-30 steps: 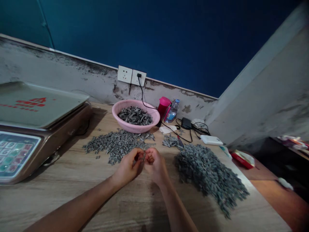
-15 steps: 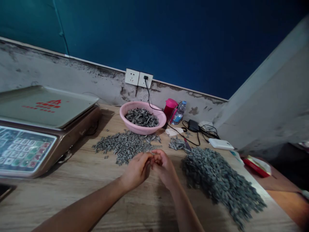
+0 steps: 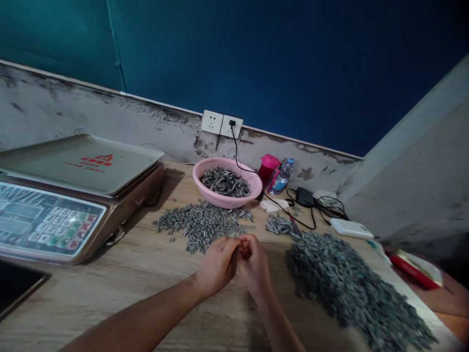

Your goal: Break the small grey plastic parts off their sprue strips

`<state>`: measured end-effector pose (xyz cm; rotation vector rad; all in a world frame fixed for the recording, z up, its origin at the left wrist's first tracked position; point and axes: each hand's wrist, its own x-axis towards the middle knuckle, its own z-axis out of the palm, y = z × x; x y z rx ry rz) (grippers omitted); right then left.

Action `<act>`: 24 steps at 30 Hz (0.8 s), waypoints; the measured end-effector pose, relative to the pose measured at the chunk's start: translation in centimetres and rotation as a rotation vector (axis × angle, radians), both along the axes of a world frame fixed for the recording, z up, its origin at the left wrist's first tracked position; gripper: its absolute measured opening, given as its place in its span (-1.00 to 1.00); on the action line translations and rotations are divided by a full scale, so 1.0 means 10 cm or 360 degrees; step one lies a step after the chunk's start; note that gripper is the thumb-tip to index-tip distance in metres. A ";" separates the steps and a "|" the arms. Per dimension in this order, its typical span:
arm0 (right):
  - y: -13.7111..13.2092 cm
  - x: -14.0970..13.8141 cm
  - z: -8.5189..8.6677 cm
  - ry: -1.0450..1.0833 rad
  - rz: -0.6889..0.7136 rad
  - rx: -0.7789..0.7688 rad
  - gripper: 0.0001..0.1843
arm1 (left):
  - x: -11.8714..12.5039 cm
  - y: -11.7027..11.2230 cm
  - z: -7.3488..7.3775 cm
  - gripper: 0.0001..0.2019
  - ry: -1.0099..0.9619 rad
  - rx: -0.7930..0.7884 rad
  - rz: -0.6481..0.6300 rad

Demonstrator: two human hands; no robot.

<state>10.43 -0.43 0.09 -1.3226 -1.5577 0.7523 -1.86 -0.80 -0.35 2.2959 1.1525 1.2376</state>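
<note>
Nearest, on the pale wood worktop (image 3: 120,298): left hand (image 3: 216,266) and right hand (image 3: 253,266), drawn together at the middle, almost touching. Fingers (image 3: 245,242) of both hands curled inward and nearly closed, with the space between them hidden, so no telling whether they have hold of anything.

Just right of the hands and running toward the near right corner, a big heap of small grey pieces (image 3: 348,288). Left of the hands and a little farther off, a thinner, looser spread (image 3: 200,225) of similar pieces. Between that spread and the big heap, a small clump (image 3: 278,225).

Farther on, a pink basket (image 3: 220,201) holding a shallow layer of darker strips (image 3: 225,182), far from full. So most of the material lies in the right heap, with much less in the left spread and the basket.

At far left, a scale (image 3: 84,164) with a keypad (image 3: 62,227). Along the back, a red cup (image 3: 268,166), a water bottle (image 3: 282,176), a black adapter (image 3: 304,196) and a white power bank (image 3: 351,228). Above them, a stained plaster wall (image 3: 315,168) with a socket (image 3: 222,124), and blue paint (image 3: 256,63) higher up.
</note>
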 end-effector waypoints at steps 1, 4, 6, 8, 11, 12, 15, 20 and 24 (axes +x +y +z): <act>-0.01 0.00 0.01 -0.0021 -0.0020 0.0012 -0.70 | 0.00 0.00 0.00 -0.84 0.0003 0.0011 0.0008; 0.00 0.02 0.01 0.0082 0.0098 -0.0029 -0.64 | -0.01 0.00 0.01 -0.86 -0.0006 0.0051 0.0026; 0.03 0.06 -0.02 0.0211 0.0206 -0.0084 -0.60 | -0.02 0.00 0.02 -0.85 0.0004 0.0065 0.0017; 0.05 0.10 -0.05 0.0298 0.0268 -0.0125 -0.58 | -0.03 0.01 0.02 -0.82 0.0034 0.0067 0.0014; 0.06 0.12 -0.07 0.0272 0.0294 -0.0114 -0.59 | -0.03 0.02 0.01 -0.80 0.0121 0.0035 0.0026; 0.05 0.12 -0.07 0.0224 0.0275 -0.0096 -0.60 | -0.03 0.01 0.01 -0.80 0.0149 0.0024 0.0023; 0.03 0.08 -0.08 0.0075 0.0146 -0.0034 -0.64 | -0.01 -0.02 0.02 -0.79 0.0163 0.0033 0.0004; 0.03 0.03 -0.08 0.0278 0.0072 -0.0006 -0.79 | 0.05 -0.09 0.09 -0.83 0.0072 0.0223 -0.0151; 0.05 0.07 -0.01 0.0350 -0.0027 0.0019 -0.72 | -0.01 -0.01 0.10 -0.82 -0.0307 -0.0137 0.0020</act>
